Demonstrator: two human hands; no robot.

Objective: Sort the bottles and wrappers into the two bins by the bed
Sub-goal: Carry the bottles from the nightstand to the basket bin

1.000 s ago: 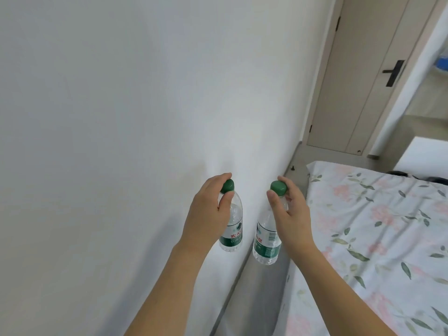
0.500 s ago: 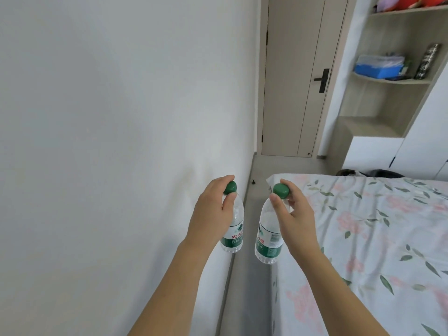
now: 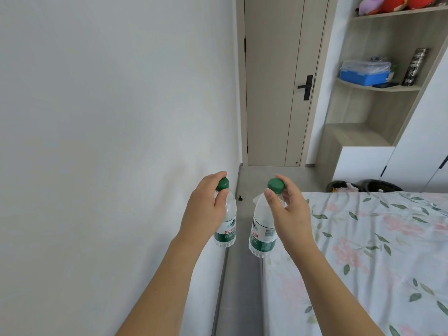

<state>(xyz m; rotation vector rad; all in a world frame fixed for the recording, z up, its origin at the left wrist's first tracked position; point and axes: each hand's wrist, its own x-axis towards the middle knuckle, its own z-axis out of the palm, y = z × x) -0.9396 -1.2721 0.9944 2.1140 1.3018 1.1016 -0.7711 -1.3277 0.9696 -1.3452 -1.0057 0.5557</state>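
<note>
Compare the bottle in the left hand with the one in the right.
The left bottle hangs close beside the wall; the right bottle hangs at the bed's edge. The left bottle shows red lettering, the right bottle a barcode. Both are clear, green-capped, green-labelled, pinched near the neck by the left hand and right hand.

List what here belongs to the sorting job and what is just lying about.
Job:
left hand, gripping the left bottle by its neck
right hand, gripping the right bottle by its neck
two dark bins beyond the bed

Lying about:
blue box on the shelf
soft toys
door
</note>
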